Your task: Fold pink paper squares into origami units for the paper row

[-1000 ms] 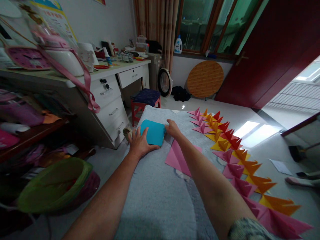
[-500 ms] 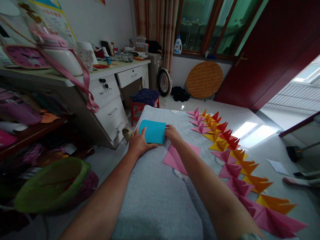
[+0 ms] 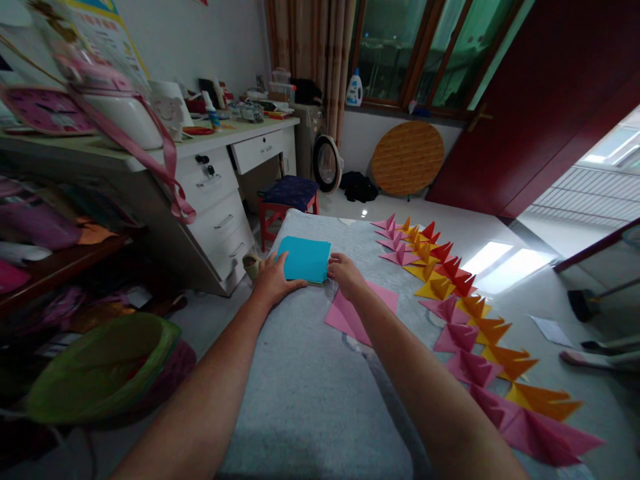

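A stack of square paper (image 3: pixel 307 259), blue on top, lies on the cloth-covered table (image 3: pixel 300 387). My left hand (image 3: pixel 273 281) holds its left side, with the thumb along the near edge and the fingers over the far left part. At the right edge, my right hand (image 3: pixel 345 273) has its fingers curled against the sheets; the exact grip is partly hidden. A single pink sheet (image 3: pixel 345 317) lies partly under my right forearm. Rows of folded paper cranes stand along the table's right side: pink cranes (image 3: pixel 473 367), orange cranes (image 3: pixel 510 360) and red cranes (image 3: pixel 453 265).
Left of the table stand a green-rimmed bin (image 3: pixel 100 373) and a white desk with drawers (image 3: pixel 220 220). A stool with a blue cushion (image 3: pixel 290 191) is beyond the table's far end. An open-doored washing machine (image 3: pixel 327 163) and a round wooden board (image 3: pixel 409 159) are farther back.
My right fingers have gone from stretched beside the stack to curled at its right edge. The stack has straightened slightly, and my left thumb has drawn back left along the near edge.
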A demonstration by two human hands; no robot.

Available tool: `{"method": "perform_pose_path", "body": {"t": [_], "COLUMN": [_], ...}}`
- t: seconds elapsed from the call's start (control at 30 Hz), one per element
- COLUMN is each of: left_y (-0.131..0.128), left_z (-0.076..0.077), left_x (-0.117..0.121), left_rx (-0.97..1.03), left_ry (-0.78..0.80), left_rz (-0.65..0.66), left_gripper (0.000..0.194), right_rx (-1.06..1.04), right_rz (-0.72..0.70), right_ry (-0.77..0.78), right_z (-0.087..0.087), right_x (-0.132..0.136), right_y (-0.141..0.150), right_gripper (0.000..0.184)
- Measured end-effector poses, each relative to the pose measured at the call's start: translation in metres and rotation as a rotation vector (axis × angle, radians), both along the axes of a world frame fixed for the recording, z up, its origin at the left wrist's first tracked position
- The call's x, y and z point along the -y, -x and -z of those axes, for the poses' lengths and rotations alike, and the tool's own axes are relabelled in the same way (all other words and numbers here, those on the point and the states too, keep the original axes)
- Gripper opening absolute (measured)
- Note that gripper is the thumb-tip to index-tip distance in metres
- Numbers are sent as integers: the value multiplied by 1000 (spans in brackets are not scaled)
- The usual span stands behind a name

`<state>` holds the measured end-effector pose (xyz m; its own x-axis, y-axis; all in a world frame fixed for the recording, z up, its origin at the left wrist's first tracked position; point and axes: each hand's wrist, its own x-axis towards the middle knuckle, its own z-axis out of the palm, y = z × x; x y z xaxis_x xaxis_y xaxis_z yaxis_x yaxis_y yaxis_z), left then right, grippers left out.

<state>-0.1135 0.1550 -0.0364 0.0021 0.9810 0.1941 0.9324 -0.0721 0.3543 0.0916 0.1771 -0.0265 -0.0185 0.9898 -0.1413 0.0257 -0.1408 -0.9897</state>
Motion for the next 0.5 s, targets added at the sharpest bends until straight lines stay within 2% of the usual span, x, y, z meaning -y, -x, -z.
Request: {"method": "perform_pose_path", "body": {"t": [0.2,0.4,0.5], "left_y": [-5,-10,-9], "left_z": [-3,-1,0], "left_x": [6,10,9], "left_rx": [-56,-31,-12], "left_ry": [-48,-37,-47], "left_rz": [10,7,5], "left_gripper": [97,91,78], "right_rx": [97,174,213], "right_rz": [19,-99,-115], "right_ry": [38,-55,-100], "right_z": [-12,-12,-12], "right_x": [18,39,48], "right_y": [-26,-7,3], "right_gripper": [46,39,38]}}
